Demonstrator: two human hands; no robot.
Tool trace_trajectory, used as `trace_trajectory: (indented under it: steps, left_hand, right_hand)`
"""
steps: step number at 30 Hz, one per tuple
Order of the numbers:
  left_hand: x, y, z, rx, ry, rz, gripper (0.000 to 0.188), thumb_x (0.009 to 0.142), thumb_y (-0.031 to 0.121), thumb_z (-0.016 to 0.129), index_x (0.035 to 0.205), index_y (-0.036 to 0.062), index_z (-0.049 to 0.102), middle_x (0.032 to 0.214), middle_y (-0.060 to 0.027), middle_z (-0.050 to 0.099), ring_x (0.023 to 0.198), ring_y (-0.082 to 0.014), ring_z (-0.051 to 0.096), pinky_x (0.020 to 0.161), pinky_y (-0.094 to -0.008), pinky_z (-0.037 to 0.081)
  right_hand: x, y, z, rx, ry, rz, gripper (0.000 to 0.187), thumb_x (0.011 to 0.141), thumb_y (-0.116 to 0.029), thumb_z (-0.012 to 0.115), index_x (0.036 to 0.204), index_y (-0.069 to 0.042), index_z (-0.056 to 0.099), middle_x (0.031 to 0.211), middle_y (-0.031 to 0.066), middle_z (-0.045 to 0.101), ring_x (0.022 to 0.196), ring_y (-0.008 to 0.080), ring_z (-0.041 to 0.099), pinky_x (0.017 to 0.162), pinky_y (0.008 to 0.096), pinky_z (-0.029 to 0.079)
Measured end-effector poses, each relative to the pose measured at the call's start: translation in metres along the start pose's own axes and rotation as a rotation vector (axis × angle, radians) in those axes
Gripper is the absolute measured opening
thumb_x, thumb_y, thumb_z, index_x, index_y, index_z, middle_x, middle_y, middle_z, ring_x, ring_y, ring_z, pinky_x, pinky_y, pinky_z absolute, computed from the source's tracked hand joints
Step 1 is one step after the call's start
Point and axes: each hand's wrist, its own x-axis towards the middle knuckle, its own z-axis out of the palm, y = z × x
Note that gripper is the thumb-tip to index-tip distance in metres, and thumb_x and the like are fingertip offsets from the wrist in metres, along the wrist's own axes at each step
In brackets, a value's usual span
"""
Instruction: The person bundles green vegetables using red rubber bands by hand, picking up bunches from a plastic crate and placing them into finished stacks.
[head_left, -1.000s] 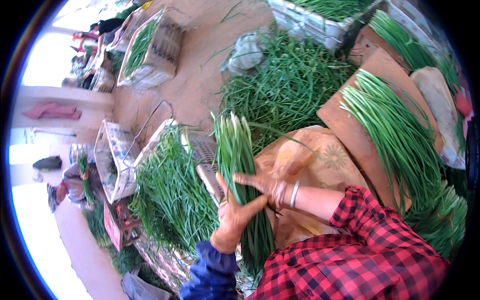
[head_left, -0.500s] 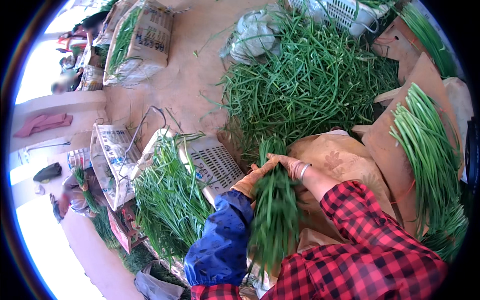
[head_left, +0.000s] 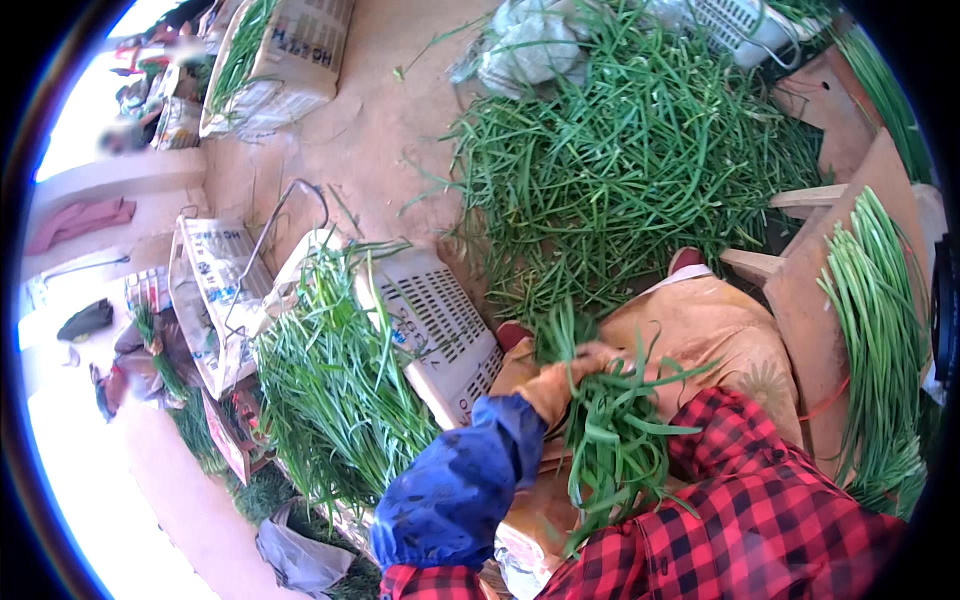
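**Left hand (head_left: pixel 550 392) grips a bunch of long green leaves (head_left: pixel 622 455) at the lower middle of the frame**

In the head view, the bunch hangs over the person's lap, just below and right of the frame's centre, with loose leaf ends splaying to the right. The left hand, coming from a blue sleeve (head_left: pixel 450 490), has its fingers closed around the bunch. The right hand (head_left: pixel 600 357) touches the bunch from the other side; it is blurred and partly covered by leaves, so I cannot tell how far its fingers are closed. A red-and-black plaid shirt (head_left: pixel 725 510) fills the lower right, and a brown patterned cloth (head_left: pixel 715 325) covers the lap.

Left of the hands, a pale slotted crate (head_left: pixel 435 305) stands beside a thick pile of leaves (head_left: pixel 335 385). Above centre, a broad loose heap of greens (head_left: pixel 640 165) spreads over the brown floor (head_left: pixel 375 180), with a cloudy plastic bag (head_left: pixel 535 55) at its upper left edge. At the right of the frame, straight-laid stalks (head_left: pixel 875 320) rest on a brown desk (head_left: pixel 805 290) with wooden legs. Another crate (head_left: pixel 310 65) sits at the upper left. Near the left edge is another person (head_left: pixel 130 365), with an upright bundle of greens (head_left: pixel 157 345) close by.
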Motion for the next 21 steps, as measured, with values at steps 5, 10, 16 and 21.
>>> trace_trajectory:
  steps: [5, 10, 16, 21]
  left_hand:
    - [0.048, 0.054, -0.043, 0.383, 0.088, 0.294, 0.041, 0.084, 0.011, 0.059, 0.125, 0.0103, 0.051, 0.113, -0.0082, 0.058, 0.108, -0.0168, 0.054, 0.097, -0.0314, 0.038]
    - [0.030, 0.099, -0.012, -0.332, 0.411, 0.271, 0.049, 0.082, 0.023, 0.065, 0.127, 0.0132, 0.049, 0.109, -0.0096, 0.060, 0.100, -0.0171, 0.058, 0.106, -0.0402, 0.025]
    - [-0.058, 0.142, 0.042, -0.794, 0.215, -0.044, 0.038, 0.079, 0.015, 0.068, 0.115, 0.0069, 0.058, 0.097, -0.0062, 0.058, 0.085, -0.0145, 0.056, 0.073, -0.0265, 0.047]
    - [-0.128, 0.145, 0.070, -0.534, 0.383, 0.125, 0.029, 0.079, 0.013, 0.068, 0.105, 0.0027, 0.059, 0.079, -0.0047, 0.059, 0.070, -0.0151, 0.061, 0.064, -0.0262, 0.050]
  right_hand:
    - [0.009, -0.065, 0.035, -0.402, 0.197, -0.667, 0.044, 0.085, -0.029, 0.059, 0.120, -0.004, 0.051, 0.102, 0.0079, 0.062, 0.085, 0.0209, 0.061, 0.077, 0.0337, 0.049]
    - [0.005, -0.094, 0.074, -0.444, 0.273, -1.108, 0.038, 0.084, -0.022, 0.061, 0.117, -0.004, 0.053, 0.098, 0.0067, 0.063, 0.081, 0.0194, 0.062, 0.072, 0.0322, 0.051]
    - [-0.022, -0.060, 0.128, -0.228, 0.155, -0.972, 0.033, 0.083, -0.024, 0.064, 0.109, -0.005, 0.057, 0.089, 0.0030, 0.062, 0.074, 0.0133, 0.061, 0.064, 0.0286, 0.051]
    - [-0.059, -0.016, 0.177, -0.240, -0.142, -0.661, 0.047, 0.078, -0.030, 0.068, 0.114, -0.004, 0.054, 0.102, 0.0065, 0.061, 0.090, 0.0210, 0.060, 0.078, 0.0368, 0.049]
